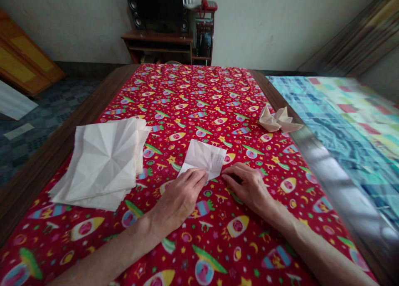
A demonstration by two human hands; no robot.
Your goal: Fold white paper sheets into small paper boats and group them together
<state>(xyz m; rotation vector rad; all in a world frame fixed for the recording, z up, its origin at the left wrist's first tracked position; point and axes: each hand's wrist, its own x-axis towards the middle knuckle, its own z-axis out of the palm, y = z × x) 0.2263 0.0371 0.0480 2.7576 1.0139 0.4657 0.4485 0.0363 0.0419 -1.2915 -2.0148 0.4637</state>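
Note:
A small creased sheet of white paper [204, 155] lies partly folded near the middle of the table, with faint print on its right side. The fingers of my left hand [187, 192] are closed together on its lower edge, hiding that part. Just right of the paper's lower right corner rests my right hand [246, 186]. Its fingers are loosely curled, a gap shows between thumb and index finger, and nothing is visible in it. To the left lies a stack of creased white paper sheets [104, 161], fold lines radiating from the top sheet's centre.
A red patterned cloth [199, 99] covers the wooden table [121, 76]. Folded paper pieces [277, 119] stand near its right edge. Beyond are a desk [158, 37] with a dark screen [157, 5] and a red telephone [209, 5]. A bed with a checked cover [330, 128] adjoins the right.

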